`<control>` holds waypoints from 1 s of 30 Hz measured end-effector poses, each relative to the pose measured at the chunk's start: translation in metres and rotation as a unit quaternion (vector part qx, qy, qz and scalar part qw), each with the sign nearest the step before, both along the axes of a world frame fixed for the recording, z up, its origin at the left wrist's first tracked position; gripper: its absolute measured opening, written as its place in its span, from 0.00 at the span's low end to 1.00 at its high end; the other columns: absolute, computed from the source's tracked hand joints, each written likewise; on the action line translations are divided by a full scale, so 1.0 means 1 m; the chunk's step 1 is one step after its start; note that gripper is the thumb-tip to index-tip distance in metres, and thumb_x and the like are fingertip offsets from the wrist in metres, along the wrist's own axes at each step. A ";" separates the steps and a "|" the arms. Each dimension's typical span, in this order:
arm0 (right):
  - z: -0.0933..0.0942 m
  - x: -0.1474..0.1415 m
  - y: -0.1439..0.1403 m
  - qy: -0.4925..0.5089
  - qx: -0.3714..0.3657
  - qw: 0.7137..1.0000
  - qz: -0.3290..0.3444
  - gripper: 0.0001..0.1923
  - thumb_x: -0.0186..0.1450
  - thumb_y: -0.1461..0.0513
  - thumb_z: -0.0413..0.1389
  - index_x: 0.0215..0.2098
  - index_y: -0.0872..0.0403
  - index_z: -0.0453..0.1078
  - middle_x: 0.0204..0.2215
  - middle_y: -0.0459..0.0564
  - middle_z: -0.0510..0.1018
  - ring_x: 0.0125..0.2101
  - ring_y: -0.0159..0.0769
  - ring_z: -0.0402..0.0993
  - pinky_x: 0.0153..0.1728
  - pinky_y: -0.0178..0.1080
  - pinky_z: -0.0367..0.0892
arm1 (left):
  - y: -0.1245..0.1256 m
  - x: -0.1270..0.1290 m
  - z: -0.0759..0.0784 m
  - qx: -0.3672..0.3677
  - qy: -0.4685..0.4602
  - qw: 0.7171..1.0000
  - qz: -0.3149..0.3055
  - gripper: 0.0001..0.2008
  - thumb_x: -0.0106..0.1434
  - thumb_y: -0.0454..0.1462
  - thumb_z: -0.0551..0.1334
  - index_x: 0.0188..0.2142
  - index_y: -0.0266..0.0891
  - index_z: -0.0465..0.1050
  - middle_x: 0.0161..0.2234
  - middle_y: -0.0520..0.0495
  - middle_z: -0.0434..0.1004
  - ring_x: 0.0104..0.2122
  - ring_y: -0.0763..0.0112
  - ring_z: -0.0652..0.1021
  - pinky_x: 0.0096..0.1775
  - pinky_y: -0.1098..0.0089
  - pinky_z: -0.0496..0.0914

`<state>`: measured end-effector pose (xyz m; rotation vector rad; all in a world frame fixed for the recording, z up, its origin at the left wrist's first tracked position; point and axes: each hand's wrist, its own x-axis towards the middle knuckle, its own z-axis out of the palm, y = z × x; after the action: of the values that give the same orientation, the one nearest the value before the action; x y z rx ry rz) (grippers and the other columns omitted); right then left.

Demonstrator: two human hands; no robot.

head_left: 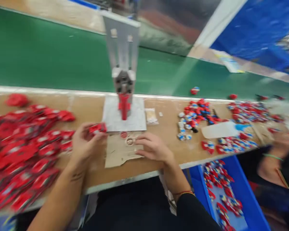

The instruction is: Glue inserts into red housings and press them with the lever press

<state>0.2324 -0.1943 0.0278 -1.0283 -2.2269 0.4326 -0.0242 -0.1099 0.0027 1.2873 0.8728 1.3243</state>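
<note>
A: On the brown workbench [159,134], in front of the green conveyor belt [50,57], what does each hand do?

B: The left hand [83,142] pinches a small red part [97,128] between thumb and fingertips, just left of the press's base plate [137,120]. The right hand [154,148] lies palm down, fingers loosely together, on a scrap of cardboard [118,154]; its fingertips touch a small pale ring [129,140], with a small red disc [123,134] just beside it.

A: What stands between the hands?

B: A small grey press [122,54], upright on its plate, with a red piece [124,107] seated under its head.

A: And around them?

B: A large heap of red parts [21,150] at the left; a heap of red, white and blue parts [195,115] at the right, near a white card [219,130]. A blue bin [243,192] below the bench edge holds more such parts. Another person's arm [274,160] shows at far right.

A: Is any writing legible?

B: No. Motion blur hides all labels; white patches on the red parts cannot be read.
</note>
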 end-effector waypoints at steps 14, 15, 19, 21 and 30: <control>-0.016 -0.009 0.016 -0.005 -0.099 0.990 -0.097 0.05 0.75 0.60 0.59 0.45 0.49 0.77 0.37 0.51 0.83 0.38 0.39 0.81 0.40 0.40 0.77 | -0.028 -0.012 -0.017 0.034 0.024 0.997 -0.070 0.20 0.60 0.40 0.78 0.49 0.38 0.80 0.48 0.40 0.85 0.47 0.64 0.86 0.47 0.70 0.82; -0.017 -0.011 0.017 0.004 -0.100 0.990 -0.097 0.05 0.74 0.60 0.59 0.43 0.49 0.77 0.37 0.51 0.83 0.38 0.39 0.81 0.40 0.40 0.76 | -0.028 -0.011 -0.017 0.042 0.029 0.996 -0.072 0.19 0.60 0.40 0.78 0.49 0.38 0.80 0.49 0.40 0.85 0.47 0.64 0.86 0.47 0.70 0.82; -0.020 -0.019 0.022 0.039 -0.110 0.976 -0.182 0.07 0.72 0.59 0.62 0.47 0.50 0.77 0.36 0.50 0.82 0.34 0.39 0.78 0.36 0.41 0.75 | -0.028 -0.010 -0.017 0.054 0.039 0.995 -0.077 0.18 0.61 0.40 0.77 0.48 0.38 0.80 0.48 0.39 0.85 0.48 0.64 0.85 0.47 0.68 0.82; -0.020 -0.022 0.026 0.042 -0.115 0.973 -0.198 0.07 0.71 0.59 0.62 0.47 0.49 0.78 0.35 0.49 0.82 0.32 0.39 0.77 0.35 0.42 0.74 | -0.027 -0.010 -0.017 0.054 0.042 0.995 -0.076 0.18 0.61 0.41 0.77 0.48 0.38 0.80 0.48 0.39 0.85 0.47 0.64 0.86 0.48 0.67 0.83; -0.002 -0.024 0.023 -0.009 -0.063 0.998 -0.019 0.06 0.71 0.66 0.60 0.40 0.48 0.78 0.37 0.49 0.85 0.36 0.39 0.78 0.38 0.43 0.75 | -0.025 -0.013 -0.013 0.058 0.063 0.994 -0.064 0.18 0.59 0.41 0.78 0.46 0.37 0.82 0.41 0.42 0.86 0.38 0.67 0.84 0.41 0.71 0.80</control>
<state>0.2084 -0.1713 0.0260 -1.1429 -2.2153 0.5538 -0.0375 -0.1351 -0.0107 1.5065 0.7946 1.2168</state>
